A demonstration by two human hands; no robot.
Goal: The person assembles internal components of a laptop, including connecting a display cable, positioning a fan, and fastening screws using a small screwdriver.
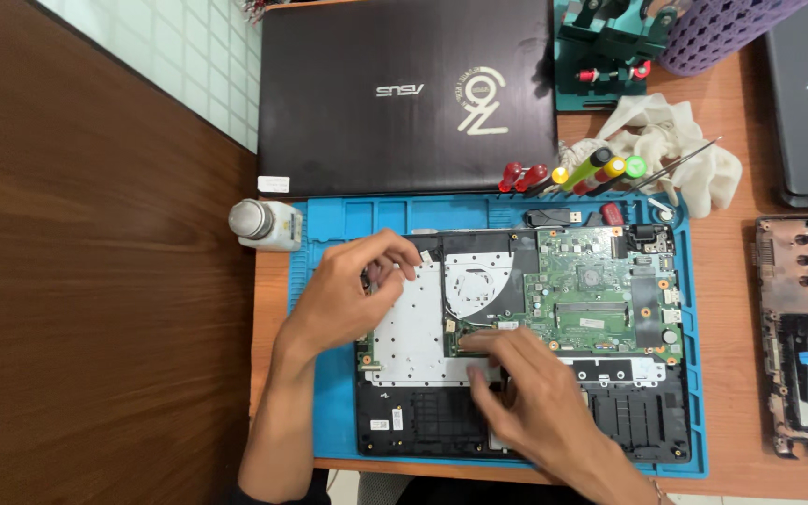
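Head view: left hand [353,285] curled at the upper left corner of opened black laptop base [516,327], fingertips pinched, perhaps on something small, hard to tell. Right hand [530,388] pressed flat, empty, beside green circuit board [600,295]. Underneath, blue silicone mat [329,411] on orange-brown tabletop [741,440]. Risk: slipping fingers, tugging the thin black cable or scraping board parts.

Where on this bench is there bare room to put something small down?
Bare wood shows between the blue mat and the dismantled case at right. A mat strip lies bare left of the opened laptop. Screwdrivers and cloth crowd the mat's top edge.
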